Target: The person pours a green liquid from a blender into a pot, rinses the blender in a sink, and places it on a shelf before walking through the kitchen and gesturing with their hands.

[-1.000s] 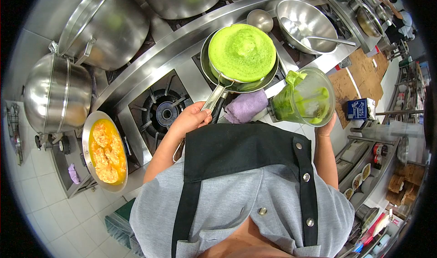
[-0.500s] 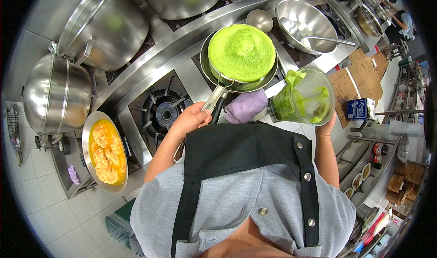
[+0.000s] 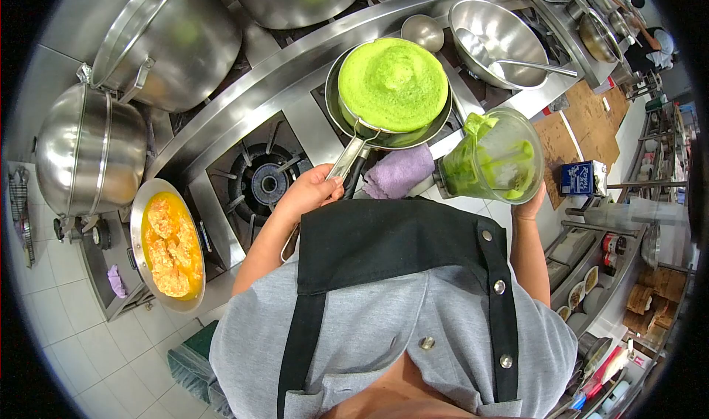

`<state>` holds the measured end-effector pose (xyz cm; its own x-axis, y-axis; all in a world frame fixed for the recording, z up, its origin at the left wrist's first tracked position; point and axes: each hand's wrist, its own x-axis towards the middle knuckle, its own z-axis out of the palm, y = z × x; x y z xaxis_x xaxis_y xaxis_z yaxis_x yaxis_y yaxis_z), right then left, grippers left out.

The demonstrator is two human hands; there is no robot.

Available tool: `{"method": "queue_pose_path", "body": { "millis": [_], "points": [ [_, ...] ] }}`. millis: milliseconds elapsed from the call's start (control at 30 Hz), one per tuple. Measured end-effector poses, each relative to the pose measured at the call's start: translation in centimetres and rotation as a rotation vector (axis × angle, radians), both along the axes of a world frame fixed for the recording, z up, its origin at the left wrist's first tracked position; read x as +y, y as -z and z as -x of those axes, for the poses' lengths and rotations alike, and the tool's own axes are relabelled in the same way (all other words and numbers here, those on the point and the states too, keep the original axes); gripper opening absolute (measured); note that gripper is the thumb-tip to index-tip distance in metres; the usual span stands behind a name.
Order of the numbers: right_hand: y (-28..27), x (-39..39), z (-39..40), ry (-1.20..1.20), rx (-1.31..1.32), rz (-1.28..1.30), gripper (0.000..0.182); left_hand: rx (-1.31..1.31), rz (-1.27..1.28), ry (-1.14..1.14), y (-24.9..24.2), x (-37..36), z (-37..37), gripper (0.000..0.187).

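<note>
My left hand is wrapped round the metal handle of a strainer, whose bowl brims with foamy green liquid. The strainer rests in a pan on the stove, with the pan's dark handle beside my fingers. My right hand grips a clear blender jar, tilted on its side with its mouth toward me. Green puree coats the inside of the jar. A folded purple cloth lies between the pan and the jar. Part of my right hand's fingers is hidden behind the jar.
A burner is left of the pan. An oval pan of orange food in sauce stands further left, near large steel pots. Behind are a ladle and a steel bowl. Another person is at far right.
Both hands, the strainer and the blender jar keep nearly the same position. Only a very slight shift of the camera view shows.
</note>
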<state>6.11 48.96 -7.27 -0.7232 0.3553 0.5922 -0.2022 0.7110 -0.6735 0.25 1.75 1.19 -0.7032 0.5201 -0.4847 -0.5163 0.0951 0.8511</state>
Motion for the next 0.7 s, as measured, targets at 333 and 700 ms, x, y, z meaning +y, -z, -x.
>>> {"method": "queue_pose_path", "body": {
  "millis": [333,700],
  "points": [
    [1.8,1.5,0.4,-0.139,-0.089,0.425,0.021,-0.016,-0.026,-0.012,0.7,-0.1,0.0,0.024],
    [2.4,2.5,0.0,-0.038,-0.127,-0.021,0.023,-0.018,-0.045,-0.005,1.0,-0.2,0.0,0.023]
  ]
}}
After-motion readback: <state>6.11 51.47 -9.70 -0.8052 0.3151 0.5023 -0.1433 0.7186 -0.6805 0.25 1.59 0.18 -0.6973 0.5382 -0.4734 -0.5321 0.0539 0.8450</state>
